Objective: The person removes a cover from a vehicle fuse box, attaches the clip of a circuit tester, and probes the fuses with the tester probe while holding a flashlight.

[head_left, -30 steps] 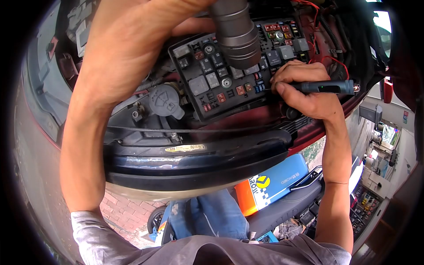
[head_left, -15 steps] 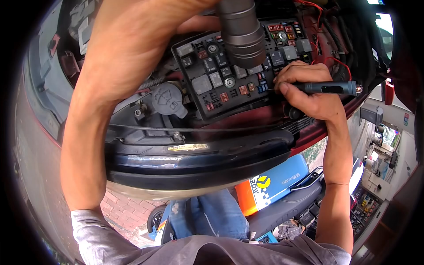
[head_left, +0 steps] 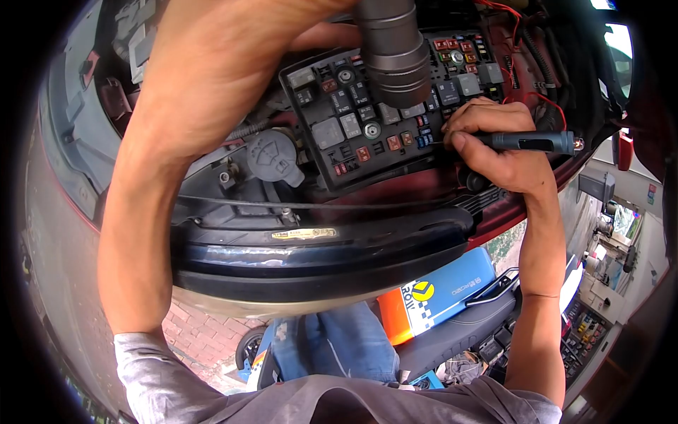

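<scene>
My left hand (head_left: 233,42) comes in at the top, close to the camera. Its fingers are partly cut off by the frame edge, closed around a dark ribbed flashlight (head_left: 394,56) that points down over a fuse box (head_left: 332,168). The box carries several grey and black relays and small red, orange and blue fuses. At its lower right, my right hand (head_left: 494,141) grips a dark grey pen-shaped circuit tester (head_left: 530,142) between thumb and fingers. The tester's thin tip reaches toward the blue fuses (head_left: 424,140); whether it touches a contact I cannot tell.
A grey washer-fluid cap (head_left: 273,156) sits left of the fuse box. The car's front edge (head_left: 325,265) curves below it. Red wires (head_left: 547,97) run along the right side. Behind me stands a scooter seat (head_left: 459,325) with a blue and orange box (head_left: 452,283) on it.
The view has shifted slightly, so the fuse box and flashlight appear a little farther right. Both hands keep the same grips, and the tester stays by the blue fuses.
</scene>
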A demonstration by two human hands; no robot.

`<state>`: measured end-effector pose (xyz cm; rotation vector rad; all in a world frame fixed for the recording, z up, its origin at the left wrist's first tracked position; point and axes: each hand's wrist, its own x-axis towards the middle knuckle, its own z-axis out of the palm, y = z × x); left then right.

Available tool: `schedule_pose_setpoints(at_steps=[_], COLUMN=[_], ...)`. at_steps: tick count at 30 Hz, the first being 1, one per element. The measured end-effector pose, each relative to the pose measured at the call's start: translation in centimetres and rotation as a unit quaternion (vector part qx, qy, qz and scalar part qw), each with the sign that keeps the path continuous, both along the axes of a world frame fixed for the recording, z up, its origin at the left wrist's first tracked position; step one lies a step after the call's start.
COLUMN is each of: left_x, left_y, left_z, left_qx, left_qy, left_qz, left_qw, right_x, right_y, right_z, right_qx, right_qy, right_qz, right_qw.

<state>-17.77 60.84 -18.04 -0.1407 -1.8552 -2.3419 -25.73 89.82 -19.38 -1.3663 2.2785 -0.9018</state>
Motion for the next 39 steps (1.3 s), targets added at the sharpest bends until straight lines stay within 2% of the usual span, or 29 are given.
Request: schedule_pose_setpoints(at_steps=[6,12,15,19,22,24,26,29,30,33,34,39], left_x=[0.1,0.6,0.2,0.6,0.8,0.7,0.8,1.1,1.1,0.8,1.0,0.1], left_y=[-1.2,1.8,-0.9,-1.6,-1.9,-2.4,-3.0,-2.6,-2.7,-4.0,-3.9,-5.1], left_z=[1.2,1.6,0.9,2.5,3.5,3.3,2.6,2.6,2.5,2.2,2.4,-0.2], left_qx=[0.029,-0.032,-0.026,0.022,0.008,-0.005,-0.015,-0.068,-0.074,-0.032,-0.034,0.053], left_qy=[-0.037,-0.027,-0.001,-0.056,-0.100,-0.082,-0.052,-0.055,-0.058,-0.054,-0.061,0.013], left_qz=[-0.056,0.054,-0.040,-0.067,-0.058,-0.060,-0.065,-0.033,-0.034,-0.092,-0.090,-0.171], left_qw=[0.997,0.998,0.999,0.996,0.993,0.995,0.996,0.996,0.995,0.994,0.993,0.984], right_x=[0.2,0.2,0.1,0.1,0.4,0.6,1.0,3.2,3.9,9.1,9.3,9.2], right_y=[-0.1,0.1,0.3,0.2,0.0,0.1,0.0,-1.1,-1.1,-6.0,-6.5,-7.6], right_z=[0.0,-0.1,-0.1,0.2,0.3,0.6,0.9,3.1,3.0,4.1,3.2,-0.4], right_qx=[0.001,0.015,0.026,0.033,0.033,0.030,0.021,-0.064,-0.127,-0.061,-0.043,0.021], right_qy=[-0.018,-0.026,-0.038,-0.052,-0.069,-0.082,-0.099,-0.092,-0.125,-0.185,-0.201,-0.169], right_qz=[-0.018,-0.030,-0.036,-0.039,-0.045,-0.061,-0.089,-0.139,-0.151,-0.212,-0.197,-0.241], right_qw=[1.000,0.999,0.998,0.997,0.996,0.994,0.991,0.984,0.972,0.958,0.959,0.956])
